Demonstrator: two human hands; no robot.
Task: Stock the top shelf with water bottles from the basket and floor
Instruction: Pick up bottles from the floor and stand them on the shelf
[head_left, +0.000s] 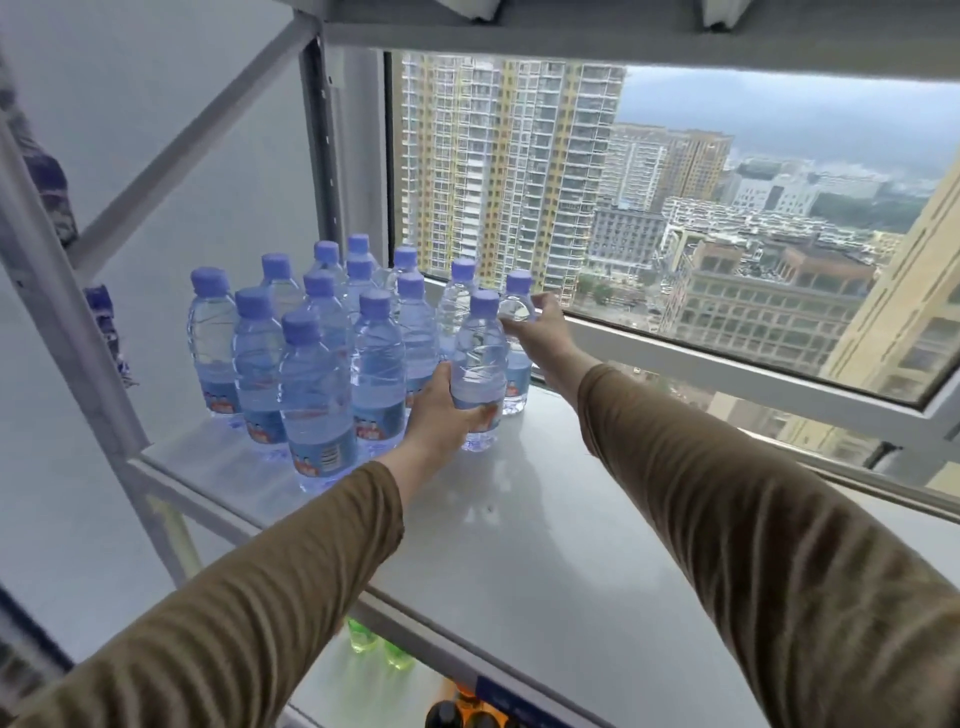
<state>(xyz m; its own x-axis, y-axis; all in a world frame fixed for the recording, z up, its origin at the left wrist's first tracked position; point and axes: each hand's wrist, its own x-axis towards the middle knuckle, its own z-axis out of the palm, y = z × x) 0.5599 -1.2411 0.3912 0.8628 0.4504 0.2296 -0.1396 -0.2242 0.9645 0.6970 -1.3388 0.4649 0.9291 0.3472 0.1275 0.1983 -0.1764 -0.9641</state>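
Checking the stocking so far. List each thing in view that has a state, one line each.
Left hand: grips the front bottle, which stands on the shelf.
Right hand: holds the bottle behind it, upright.
Other water bottles: upright, capped, clustered at the shelf's left.
Green bottles: on the shelf below, partly hidden.

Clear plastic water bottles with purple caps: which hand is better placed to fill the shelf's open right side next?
Right hand: its bottle stands at the cluster's right edge, beside the bare white shelf; the left hand grips a bottle nearer the middle.
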